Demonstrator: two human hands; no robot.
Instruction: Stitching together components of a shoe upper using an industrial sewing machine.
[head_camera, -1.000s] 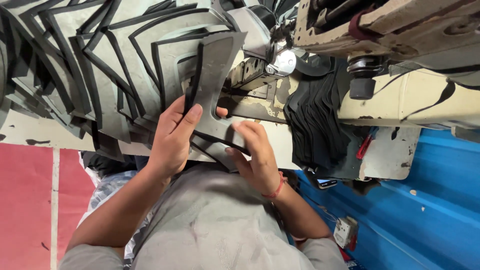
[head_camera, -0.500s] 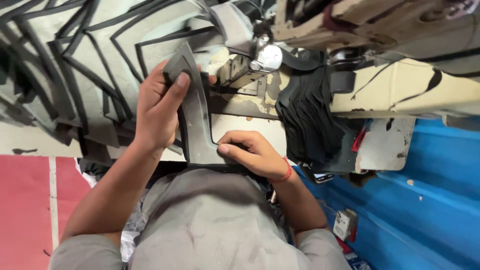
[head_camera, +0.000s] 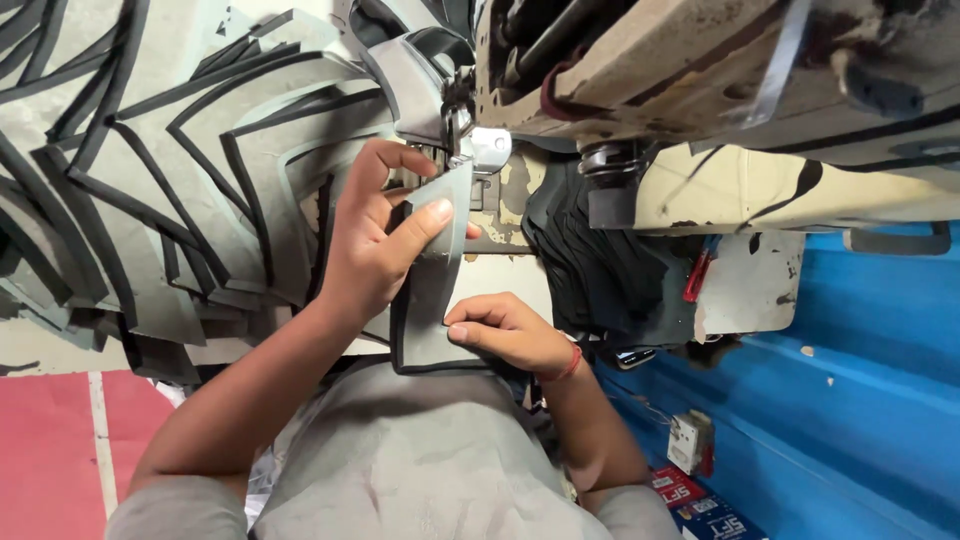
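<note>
Since half a second ago, both hands have carried the grey felt-like cut piece with black bound edge (head_camera: 432, 300) farther from the body, so that its far end now sits under the metal presser foot of the sewing machine (head_camera: 487, 150); one second ago the piece lay lower, nearer the body.

Left hand (head_camera: 375, 240): fingers curled over the far part of the piece, thumb pressed flat on its grey face, pinching it just beside the presser foot; grip closed on the piece.

Right hand (head_camera: 505, 335): fingers bent and pressed together on the near right edge of the piece, holding it down; a red thread band sits at the wrist.

Position of the piece: between the two hands, running from the presser foot toward the body, over the worn cream machine bed (head_camera: 510, 275).

Surroundings: a large heap of similar grey pieces with black edging (head_camera: 150, 180) fills the left side, touching the left forearm; a stack of black fabric pieces (head_camera: 590, 270) lies to the right of the bed; the cream sewing machine body (head_camera: 720, 80) spans the far right; a blue surface (head_camera: 860, 350) lies to the near right; a red floor (head_camera: 50, 440) shows at the near left.
</note>
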